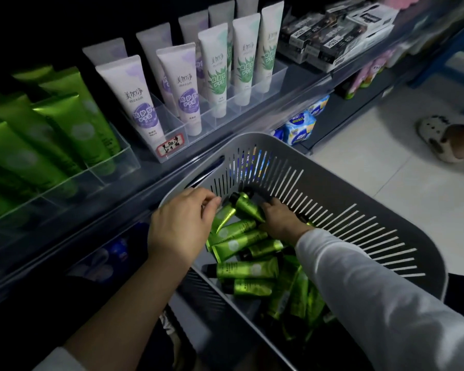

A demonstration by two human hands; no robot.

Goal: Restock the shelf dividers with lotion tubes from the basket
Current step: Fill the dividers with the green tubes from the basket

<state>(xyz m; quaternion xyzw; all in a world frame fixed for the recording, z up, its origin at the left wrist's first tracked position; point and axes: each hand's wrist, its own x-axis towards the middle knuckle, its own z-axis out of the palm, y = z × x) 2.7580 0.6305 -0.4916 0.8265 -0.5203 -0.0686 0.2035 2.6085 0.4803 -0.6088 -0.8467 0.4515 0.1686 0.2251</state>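
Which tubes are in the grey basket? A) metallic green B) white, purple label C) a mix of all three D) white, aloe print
A: the grey basket holds only metallic green tubes; the white tubes stand upright in the clear shelf dividers.
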